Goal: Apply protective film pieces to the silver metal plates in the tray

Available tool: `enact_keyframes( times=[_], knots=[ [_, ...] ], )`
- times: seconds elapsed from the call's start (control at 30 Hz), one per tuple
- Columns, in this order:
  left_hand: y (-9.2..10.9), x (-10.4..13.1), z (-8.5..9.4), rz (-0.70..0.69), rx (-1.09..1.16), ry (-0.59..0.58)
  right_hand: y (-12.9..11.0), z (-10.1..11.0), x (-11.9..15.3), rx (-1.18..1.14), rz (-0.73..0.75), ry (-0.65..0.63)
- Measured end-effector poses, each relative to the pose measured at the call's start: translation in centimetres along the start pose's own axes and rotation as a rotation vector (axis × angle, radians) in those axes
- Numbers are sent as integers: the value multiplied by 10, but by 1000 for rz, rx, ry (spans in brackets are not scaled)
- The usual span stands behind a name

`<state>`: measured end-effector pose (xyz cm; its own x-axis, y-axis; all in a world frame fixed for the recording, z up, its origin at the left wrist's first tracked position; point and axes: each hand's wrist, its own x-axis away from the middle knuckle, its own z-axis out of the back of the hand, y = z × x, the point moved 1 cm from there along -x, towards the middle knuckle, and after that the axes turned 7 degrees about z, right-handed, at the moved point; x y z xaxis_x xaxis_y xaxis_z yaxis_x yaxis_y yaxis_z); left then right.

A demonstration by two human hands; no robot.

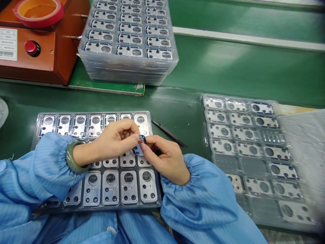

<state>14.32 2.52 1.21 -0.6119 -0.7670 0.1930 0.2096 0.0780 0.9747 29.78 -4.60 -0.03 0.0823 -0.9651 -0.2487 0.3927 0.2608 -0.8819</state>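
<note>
A small blue-edged plate (138,150) is held between my two hands, above a clear plastic tray (157,198) filled with silvery plates that have round holes. My left hand (118,137) pinches the plate's upper edge with thumb and curled fingers, a green bangle round the wrist. From the other side, my right hand (166,156) grips its right edge between thumb and forefinger. The tray's middle part is partly hidden under my hands and sleeve.
Black tweezers (169,133) lie right of the tray. Another tray (207,135) of plates, several pockets vacant, stands at the right beside a whitish plastic sheet (304,145). Behind are stacked trays (129,69) and an orange machine (58,44) bearing a tape roll (38,22).
</note>
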Motion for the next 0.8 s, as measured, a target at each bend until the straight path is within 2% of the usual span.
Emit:
enact_keyframes(
  times=[0.1,0.43,0.67,0.8],
  knots=[
    [3,-1,1,39,24,-21,0,0,0,-10,-7,-10],
    [6,-2,5,208,215,-101,5,4,2,-176,-178,11],
    [7,-2,2,277,229,-65,8,4,2,-197,-178,15],
    [6,-2,2,268,258,-72,7,5,2,-201,-195,26]
  ],
)
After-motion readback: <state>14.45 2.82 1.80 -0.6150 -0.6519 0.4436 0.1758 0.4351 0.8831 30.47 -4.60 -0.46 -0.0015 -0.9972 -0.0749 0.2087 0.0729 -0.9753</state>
